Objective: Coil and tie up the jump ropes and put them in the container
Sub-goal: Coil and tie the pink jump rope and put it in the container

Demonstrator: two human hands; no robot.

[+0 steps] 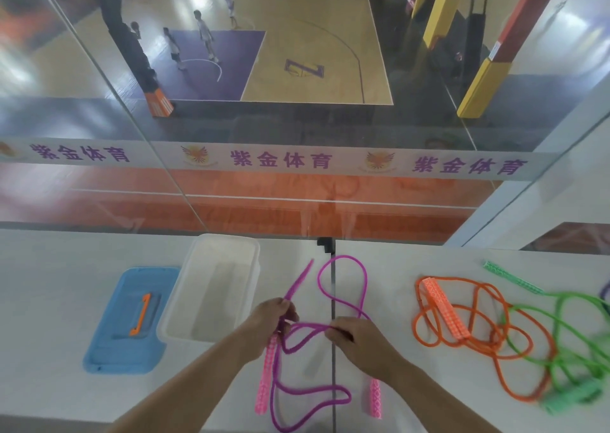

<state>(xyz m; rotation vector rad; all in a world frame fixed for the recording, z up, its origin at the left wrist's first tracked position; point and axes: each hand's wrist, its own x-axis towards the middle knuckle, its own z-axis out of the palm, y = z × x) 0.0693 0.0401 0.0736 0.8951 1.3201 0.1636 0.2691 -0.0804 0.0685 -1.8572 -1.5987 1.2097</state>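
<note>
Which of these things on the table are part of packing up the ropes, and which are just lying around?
Job:
purple rope, pinched by left hand and right hand
orange rope
green rope
clear container

Lying about:
blue lid

A pale white counter carries a blue plastic lid with an orange handle, beside it a translucent white plastic container, a purple jump rope with pink handles, and tangled orange and green jump ropes at the right.
</note>
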